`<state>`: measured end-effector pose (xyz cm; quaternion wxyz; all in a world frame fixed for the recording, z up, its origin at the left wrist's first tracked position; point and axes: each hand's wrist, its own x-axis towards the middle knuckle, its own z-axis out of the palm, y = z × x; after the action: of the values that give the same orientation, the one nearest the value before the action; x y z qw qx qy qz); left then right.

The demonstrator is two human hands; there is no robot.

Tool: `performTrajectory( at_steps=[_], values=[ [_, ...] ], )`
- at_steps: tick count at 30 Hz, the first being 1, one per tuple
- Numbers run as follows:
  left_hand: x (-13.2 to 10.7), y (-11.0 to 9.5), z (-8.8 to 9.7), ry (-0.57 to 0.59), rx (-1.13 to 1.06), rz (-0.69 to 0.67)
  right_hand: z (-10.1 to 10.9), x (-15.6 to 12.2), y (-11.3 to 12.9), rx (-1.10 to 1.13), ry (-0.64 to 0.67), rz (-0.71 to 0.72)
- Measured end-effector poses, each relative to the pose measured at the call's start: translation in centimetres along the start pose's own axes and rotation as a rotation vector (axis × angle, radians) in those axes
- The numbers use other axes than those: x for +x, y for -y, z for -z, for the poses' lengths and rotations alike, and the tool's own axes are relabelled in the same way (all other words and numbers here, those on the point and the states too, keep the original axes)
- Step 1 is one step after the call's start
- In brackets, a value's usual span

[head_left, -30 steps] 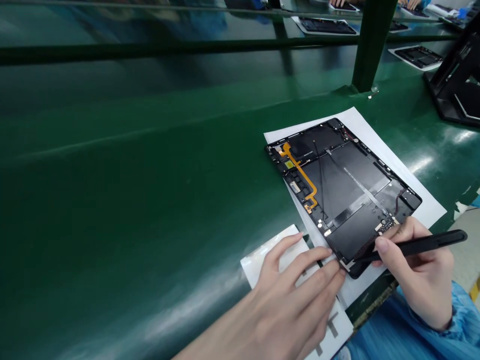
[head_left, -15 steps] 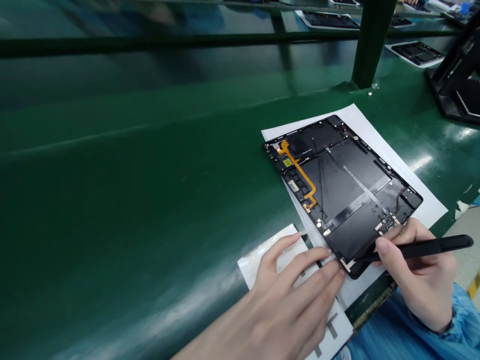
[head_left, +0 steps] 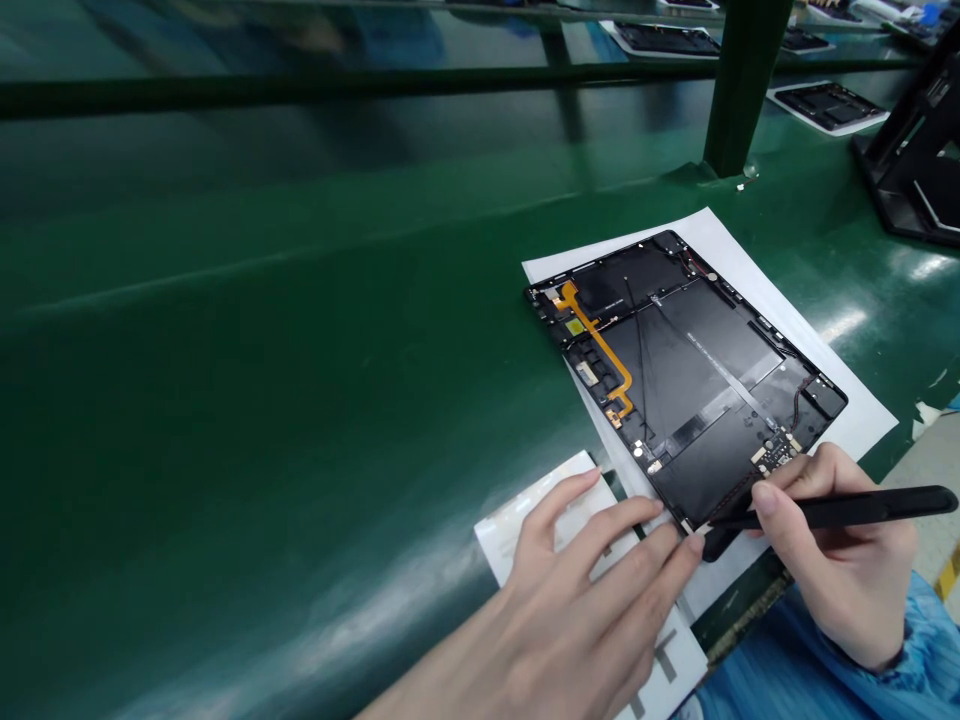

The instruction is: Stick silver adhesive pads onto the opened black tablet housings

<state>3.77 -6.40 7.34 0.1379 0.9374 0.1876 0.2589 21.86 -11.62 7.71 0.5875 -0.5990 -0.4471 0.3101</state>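
An opened black tablet housing lies slantwise on white paper, its inside facing up with an orange flex cable along the left side. My right hand pinches black tweezers, whose tip points at the housing's near corner. A small pale strip shows at that corner, by the tip. With fingers spread, my left hand rests over a white sheet with grey marks. Its fingertips touch the housing's near left edge, the outermost one beside the pale strip.
White paper extends under the housing on the green bench. A green post stands behind it, with a black stand at the right. Further back lies another tablet housing on paper. The bench's front edge runs near my right sleeve.
My left hand's outermost fingertip has shifted right onto the corner by the pale strip. My right hand has moved slightly down and right, and the tweezers' rear end sits a little lower.
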Motion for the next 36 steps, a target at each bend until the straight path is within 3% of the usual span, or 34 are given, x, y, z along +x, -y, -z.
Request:
performTrajectory(
  at_steps=[4, 14, 18, 25, 32, 36],
  values=[
    [0.0, -0.2, 0.1, 0.030, -0.051, 0.063, 0.0, -0.1, 0.1, -0.020, 0.017, 0.037],
    [-0.1, -0.3, 0.0, 0.031, -0.056, 0.042, 0.4, 0.1, 0.4, -0.075, 0.007, 0.096],
    [-0.1, -0.4, -0.1, 0.042, -0.056, 0.050, 0.4, 0.4, 0.5, -0.049, 0.117, 0.064],
    [-0.2, -0.4, -0.1, 0.034, -0.061, 0.061, 0.2, 0.4, 0.5, -0.068, 0.189, -0.005],
    [-0.8, -0.4, -0.1, 0.052, -0.063, 0.052, 0.2, 0.4, 0.6, -0.100, 0.174, -0.014],
    [-0.1, -0.9, -0.4, -0.028, -0.079, 0.092, 0.0, 0.3, 0.7, -0.034, 0.180, -0.066]
  ],
)
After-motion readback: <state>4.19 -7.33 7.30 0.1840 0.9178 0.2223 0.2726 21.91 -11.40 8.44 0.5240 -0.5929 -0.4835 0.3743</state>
